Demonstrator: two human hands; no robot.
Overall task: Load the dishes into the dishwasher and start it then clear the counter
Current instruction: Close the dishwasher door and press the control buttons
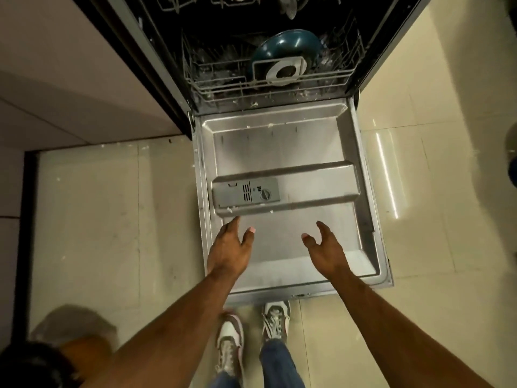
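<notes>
Dishwasher door down flat; left hand and right hand above its near end, fingers loosely spread, holding nothing, contact unclear

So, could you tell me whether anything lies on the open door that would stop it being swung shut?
Nothing visible does: the dishwasher door carries only small white specks, the lower rack sits inside the tub, and both hands hover open above it.

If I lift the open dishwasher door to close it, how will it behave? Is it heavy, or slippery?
The door is a wide steel panel, so it probably feels stiff and fairly heavy, swinging up on its hinge edge near the rack. Its inner face looks smooth, perhaps slippery. Both the left hand and right hand are open above it.
</notes>
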